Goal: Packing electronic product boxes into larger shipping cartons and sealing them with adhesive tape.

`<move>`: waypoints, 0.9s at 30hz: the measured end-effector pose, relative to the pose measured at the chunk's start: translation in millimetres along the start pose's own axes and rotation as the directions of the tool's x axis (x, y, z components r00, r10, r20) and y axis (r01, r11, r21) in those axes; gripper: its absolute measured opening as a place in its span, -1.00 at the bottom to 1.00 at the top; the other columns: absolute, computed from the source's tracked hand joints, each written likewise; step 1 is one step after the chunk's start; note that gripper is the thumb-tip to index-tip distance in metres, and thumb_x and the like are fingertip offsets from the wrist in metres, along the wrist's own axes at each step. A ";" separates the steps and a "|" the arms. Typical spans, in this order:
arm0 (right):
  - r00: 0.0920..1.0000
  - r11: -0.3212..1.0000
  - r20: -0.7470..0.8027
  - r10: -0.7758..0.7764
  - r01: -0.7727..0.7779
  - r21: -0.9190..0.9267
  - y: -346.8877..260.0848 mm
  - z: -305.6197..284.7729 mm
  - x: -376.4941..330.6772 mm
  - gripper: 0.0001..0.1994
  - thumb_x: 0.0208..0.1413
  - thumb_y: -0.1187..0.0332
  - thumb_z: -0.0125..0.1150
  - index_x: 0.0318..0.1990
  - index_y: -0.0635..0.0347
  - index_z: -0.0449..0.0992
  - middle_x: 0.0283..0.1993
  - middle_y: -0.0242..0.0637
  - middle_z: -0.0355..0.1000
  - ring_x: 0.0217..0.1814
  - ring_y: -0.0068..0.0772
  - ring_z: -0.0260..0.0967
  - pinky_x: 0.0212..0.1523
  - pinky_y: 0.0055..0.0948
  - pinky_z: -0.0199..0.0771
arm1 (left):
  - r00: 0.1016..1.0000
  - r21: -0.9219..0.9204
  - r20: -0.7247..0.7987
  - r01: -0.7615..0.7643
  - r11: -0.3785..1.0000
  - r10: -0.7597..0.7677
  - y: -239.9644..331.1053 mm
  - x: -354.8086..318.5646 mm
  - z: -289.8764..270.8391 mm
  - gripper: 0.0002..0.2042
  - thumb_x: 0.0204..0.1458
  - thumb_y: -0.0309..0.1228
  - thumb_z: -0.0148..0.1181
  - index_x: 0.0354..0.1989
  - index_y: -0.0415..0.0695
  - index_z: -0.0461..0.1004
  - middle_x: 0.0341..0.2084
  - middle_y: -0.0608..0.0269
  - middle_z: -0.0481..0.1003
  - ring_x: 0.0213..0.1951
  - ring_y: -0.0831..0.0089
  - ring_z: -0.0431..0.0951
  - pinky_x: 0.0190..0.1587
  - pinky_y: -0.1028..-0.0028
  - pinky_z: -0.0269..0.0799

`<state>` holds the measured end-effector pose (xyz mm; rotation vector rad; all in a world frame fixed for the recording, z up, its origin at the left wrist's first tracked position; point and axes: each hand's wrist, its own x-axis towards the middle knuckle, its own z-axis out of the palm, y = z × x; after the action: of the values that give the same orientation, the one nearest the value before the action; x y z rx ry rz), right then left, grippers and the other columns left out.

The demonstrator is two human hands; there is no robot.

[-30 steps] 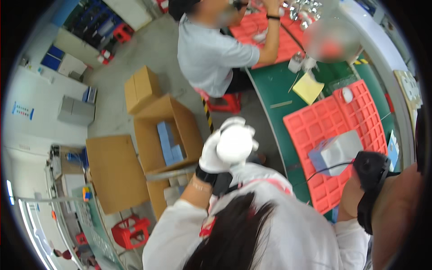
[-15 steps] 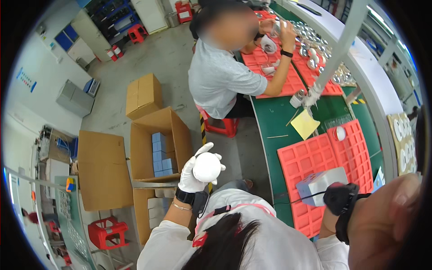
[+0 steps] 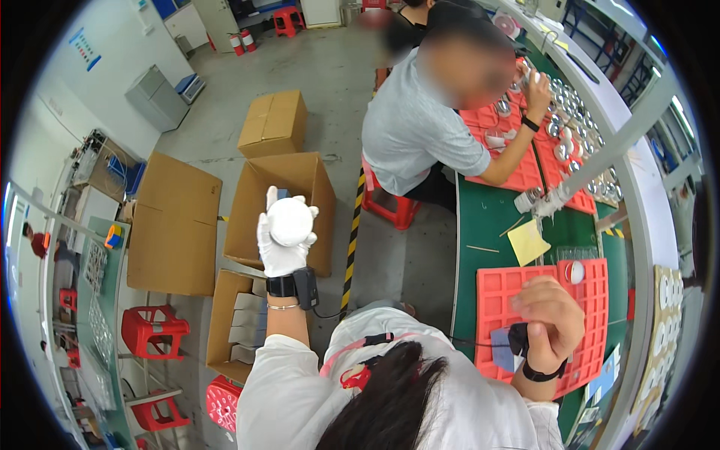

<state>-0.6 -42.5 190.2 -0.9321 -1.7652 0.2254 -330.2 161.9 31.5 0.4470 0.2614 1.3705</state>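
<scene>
My left hand (image 3: pixel 276 259), in a white glove, holds a smooth white round piece (image 3: pixel 290 221) resting in the palm with the fingers curled around its edge. It is held out over the open cardboard carton on the floor. My bare right hand (image 3: pixel 553 319) hovers above the red gridded tray (image 3: pixel 491 289) on the green table. Its fingers are loosely bent and the thumb stands apart, with nothing visible between them. Below that wrist, a blue box (image 3: pixel 504 349) on the tray is partly hidden. A small white round item (image 3: pixel 574 272) sits at the tray's far side.
A tall open carton (image 3: pixel 319 202) stands at left, a lower carton (image 3: pixel 219 330) with pale boxes nearer me. Across the table a co-worker (image 3: pixel 420 112) sits on a red stool (image 3: pixel 401 214). A yellow paper (image 3: pixel 529 241) and a metal post (image 3: pixel 600 157) are on the table.
My left hand has moved left and up in the picture with the white round piece. My right hand has come from the lower right edge to over the red tray. The view has shifted.
</scene>
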 end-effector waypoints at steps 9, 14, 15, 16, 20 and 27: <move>0.717 0.719 -0.289 0.635 -0.685 -0.120 14.7 -39.5 -98.7 -0.90 0.11 0.51 0.06 -0.35 0.36 0.48 -0.39 -0.18 0.46 -0.29 -0.35 0.41 -0.21 -0.44 0.35 | 0.990 -0.337 0.055 -0.104 0.936 0.130 7.7 11.1 -7.3 -0.31 0.01 0.09 0.16 0.30 0.08 0.19 0.00 0.01 0.39 -0.05 0.04 0.46 -0.51 0.39 0.59; 0.655 0.590 -0.277 0.703 -0.755 -0.287 13.0 -47.9 -109.5 -0.91 0.11 0.50 0.09 -0.35 0.35 0.49 -0.37 -0.19 0.49 -0.27 -0.36 0.43 -0.20 -0.46 0.36 | 0.979 -0.487 -0.051 -0.196 0.851 0.197 4.0 36.5 -1.6 -0.31 -0.06 0.06 0.22 0.22 -0.06 0.30 -0.02 0.05 0.41 -0.02 0.14 0.48 -0.49 0.44 0.59; 0.648 0.583 -0.284 0.707 -0.761 -0.284 13.1 -48.2 -111.9 -0.91 0.11 0.50 0.09 -0.35 0.35 0.49 -0.37 -0.19 0.49 -0.27 -0.36 0.43 -0.20 -0.46 0.36 | 0.981 -0.484 -0.049 -0.187 0.855 0.186 5.6 39.8 -1.6 -0.31 -0.06 0.06 0.22 0.22 -0.06 0.30 -0.02 0.05 0.41 -0.02 0.14 0.48 -0.49 0.44 0.59; 0.648 0.577 -0.289 0.705 -0.761 -0.297 12.8 -49.3 -114.1 -0.91 0.11 0.50 0.09 -0.34 0.35 0.49 -0.36 -0.19 0.50 -0.27 -0.34 0.44 -0.19 -0.45 0.36 | 0.975 -0.488 -0.065 -0.216 0.846 0.212 8.2 42.2 -1.3 -0.30 -0.11 0.00 0.27 0.20 -0.09 0.28 -0.02 0.07 0.42 -0.03 0.18 0.48 -0.49 0.46 0.58; 0.628 0.547 -0.307 0.715 -0.776 -0.315 12.8 -52.1 -126.2 -0.92 0.09 0.52 0.10 -0.33 0.35 0.49 -0.33 -0.17 0.52 -0.25 -0.28 0.46 -0.18 -0.42 0.38 | 0.961 -0.502 -0.110 -0.275 0.820 0.255 20.0 45.2 -1.8 -0.29 -0.20 -0.12 0.35 0.16 -0.17 0.28 -0.02 0.09 0.43 -0.04 0.24 0.50 -0.50 0.50 0.55; 0.600 0.531 -0.287 0.747 -0.798 -0.286 20.7 -50.7 -136.1 -0.92 0.05 0.55 0.12 -0.31 0.36 0.50 -0.33 -0.12 0.52 -0.25 -0.20 0.47 -0.17 -0.37 0.40 | 0.966 -0.548 -0.092 -0.250 0.798 0.240 27.8 42.6 -9.7 -0.29 -0.23 -0.12 0.37 0.13 -0.18 0.32 -0.03 0.11 0.42 -0.07 0.26 0.51 -0.50 0.52 0.53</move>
<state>69.4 -135.6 101.0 -1.9793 -1.1592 0.3774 -350.8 208.9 38.8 -0.0275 -0.1978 1.6279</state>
